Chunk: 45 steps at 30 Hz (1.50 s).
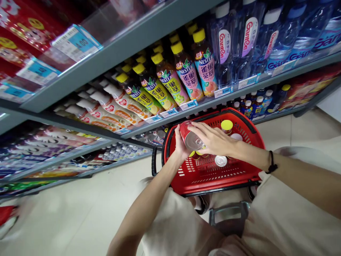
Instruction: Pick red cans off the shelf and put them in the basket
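Head view. A red can (190, 138), tilted with its silver end toward the camera, hangs over the left part of a red basket (249, 125). The left hand (180, 146) cups it from behind, and the right hand (213, 139), fingers spread, wraps over its upper side. As a judgement, sound handling here calls for a firm two-handed grip and clearance from the basket's rim. Inside the basket, a yellow-capped bottle (227, 125) stands near the far rim and a second can (221, 160) near the middle, crowding the floor below. Just behind the basket, a shelf (317, 63) carries tea bottles (186, 76) and water bottles (247, 39).
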### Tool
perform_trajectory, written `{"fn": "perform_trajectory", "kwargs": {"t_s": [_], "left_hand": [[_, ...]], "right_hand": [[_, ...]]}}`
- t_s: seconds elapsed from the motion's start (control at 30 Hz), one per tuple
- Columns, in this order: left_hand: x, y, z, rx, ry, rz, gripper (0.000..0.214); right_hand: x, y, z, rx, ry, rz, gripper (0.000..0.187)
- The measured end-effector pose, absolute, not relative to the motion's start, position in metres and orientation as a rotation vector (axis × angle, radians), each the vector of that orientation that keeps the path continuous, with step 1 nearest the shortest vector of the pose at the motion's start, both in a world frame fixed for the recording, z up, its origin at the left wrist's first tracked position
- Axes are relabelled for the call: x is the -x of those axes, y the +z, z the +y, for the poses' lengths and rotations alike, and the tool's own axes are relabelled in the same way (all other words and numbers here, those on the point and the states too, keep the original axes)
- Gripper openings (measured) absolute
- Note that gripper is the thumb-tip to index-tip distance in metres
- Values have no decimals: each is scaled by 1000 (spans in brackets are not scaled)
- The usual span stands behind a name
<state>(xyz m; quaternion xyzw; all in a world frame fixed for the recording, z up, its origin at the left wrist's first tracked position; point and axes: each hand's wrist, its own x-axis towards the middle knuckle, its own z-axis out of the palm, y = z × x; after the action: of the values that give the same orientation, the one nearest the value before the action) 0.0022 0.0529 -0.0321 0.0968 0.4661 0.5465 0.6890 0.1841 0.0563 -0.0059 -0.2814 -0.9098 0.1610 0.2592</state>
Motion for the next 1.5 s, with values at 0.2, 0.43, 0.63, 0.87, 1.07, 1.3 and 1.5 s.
{"fn": "perform_trajectory", "kwargs": {"t_s": [0.2,0.43,0.63,0.87,1.07,1.3,1.5], "left_hand": [[10,-28,60,-439,1344,994,54],[14,-18,52,-636,1350,1082,58],[14,-14,46,-783,1406,1135,58],[16,-1,50,-544,1336,1134,44],[23,-13,57,-227,1054,1172,48],[28,-47,72,-352,676,1291,40],[21,-50,66,-872,769,1480,17]], "right_hand": [[-184,-6,66,926,458,-2363,90],[-192,-24,94,961,544,-2281,89],[-196,-37,111,943,394,-2338,91],[-203,-14,106,908,578,-2338,91],[-205,6,93,1019,786,-2336,87],[-200,6,98,1450,791,-2302,75],[-198,0,93,1492,721,-2544,80]]}}
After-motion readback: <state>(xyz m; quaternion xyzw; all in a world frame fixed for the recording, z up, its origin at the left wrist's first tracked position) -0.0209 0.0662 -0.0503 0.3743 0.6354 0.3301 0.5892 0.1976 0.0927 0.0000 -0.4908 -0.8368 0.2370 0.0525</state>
